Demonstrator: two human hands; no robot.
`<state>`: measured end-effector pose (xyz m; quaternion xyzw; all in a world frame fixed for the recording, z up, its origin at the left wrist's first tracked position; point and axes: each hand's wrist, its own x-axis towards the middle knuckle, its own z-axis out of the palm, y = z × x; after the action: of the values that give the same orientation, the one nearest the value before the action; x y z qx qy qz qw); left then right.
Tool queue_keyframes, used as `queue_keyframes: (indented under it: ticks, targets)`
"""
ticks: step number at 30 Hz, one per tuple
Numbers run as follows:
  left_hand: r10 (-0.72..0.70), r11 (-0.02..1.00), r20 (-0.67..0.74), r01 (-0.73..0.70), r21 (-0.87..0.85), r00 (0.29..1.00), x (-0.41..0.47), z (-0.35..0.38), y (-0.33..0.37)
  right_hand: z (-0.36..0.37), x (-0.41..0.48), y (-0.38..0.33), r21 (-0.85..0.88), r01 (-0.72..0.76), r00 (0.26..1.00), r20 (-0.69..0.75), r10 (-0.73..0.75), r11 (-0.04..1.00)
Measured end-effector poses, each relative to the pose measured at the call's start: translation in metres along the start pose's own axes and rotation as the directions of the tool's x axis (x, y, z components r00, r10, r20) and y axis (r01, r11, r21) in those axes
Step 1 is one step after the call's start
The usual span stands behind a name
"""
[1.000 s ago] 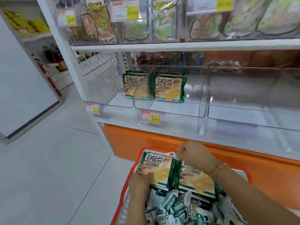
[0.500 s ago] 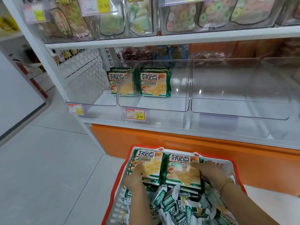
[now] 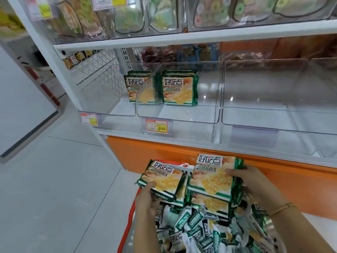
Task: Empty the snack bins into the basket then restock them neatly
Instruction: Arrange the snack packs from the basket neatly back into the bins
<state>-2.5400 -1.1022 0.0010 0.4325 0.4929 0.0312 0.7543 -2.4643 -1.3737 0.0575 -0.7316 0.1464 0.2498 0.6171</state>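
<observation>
— Where are the biscuit packs?

— In two stacks over the far end of the red basket. The left hand grips the left stack at its near left corner, thumb on the top pack. The right hand clasps the right stack by its right edge, fingers curled onto the front face. The stacks touch side by side between the hands.

— And beneath?

— Small loose packets are heaped in the basket, below and between the wrists. A gold bracelet sits on the right wrist.

— The bins?

— Beyond the hands is an orange base, and above it the shelf. A clear bin with a price tag on its front holds an upright pack at its back. A second pack stands just left of that one, but I cannot tell which bin it is in.
</observation>
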Motion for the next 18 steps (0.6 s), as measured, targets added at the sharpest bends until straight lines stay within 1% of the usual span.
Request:
queue_keyframes:
  ticks: [1,3,5,6,7,8,11,13,16,17,18]
  targets:
    - [0.013,0.999,0.027,-0.012,-0.037,1.0,-0.009,-0.003,0.003,-0.004,-0.009,-0.011,0.024,0.041,0.998,0.047,-0.042,0.999]
    - [0.04,0.986,0.11,-0.022,-0.163,0.993,-0.029,-0.008,0.006,-0.005,-0.027,-0.03,0.122,0.117,0.98,0.147,-0.134,0.986]
    - [0.08,0.96,0.254,-0.006,-0.281,0.964,-0.05,-0.009,0.009,0.004,-0.044,-0.04,0.215,0.142,0.96,0.208,-0.188,0.966]
    - [0.093,0.955,0.327,0.009,-0.297,0.94,-0.059,-0.006,0.012,0.011,-0.049,-0.041,0.245,0.158,0.953,0.215,-0.212,0.956]
    - [0.103,0.958,0.369,0.008,-0.287,0.924,-0.068,-0.002,0.016,0.02,-0.056,-0.042,0.271,0.178,0.952,0.197,-0.236,0.946]
    - [0.115,0.958,0.394,0.003,-0.286,0.912,-0.077,0.003,0.017,0.026,-0.06,-0.038,0.261,0.211,0.95,0.171,-0.26,0.942]
    - [0.159,0.96,0.435,-0.036,-0.279,0.886,-0.103,0.018,0.023,0.034,-0.069,-0.029,0.179,0.365,0.924,0.053,-0.379,0.914]
    - [0.161,0.963,0.466,-0.036,-0.266,0.87,-0.115,0.024,0.022,0.03,-0.075,-0.029,0.151,0.402,0.909,0.048,-0.413,0.903]
    - [0.151,0.969,0.484,-0.033,-0.244,0.862,-0.125,0.029,0.025,0.025,-0.087,-0.037,0.181,0.403,0.897,0.119,-0.426,0.897]
    - [0.154,0.97,0.482,-0.038,-0.241,0.863,-0.131,0.03,0.028,0.024,-0.088,-0.037,0.188,0.412,0.891,0.122,-0.438,0.891]
    - [0.149,0.972,0.507,-0.032,-0.232,0.849,-0.133,0.03,0.03,0.025,-0.089,-0.036,0.199,0.415,0.891,0.106,-0.441,0.888]
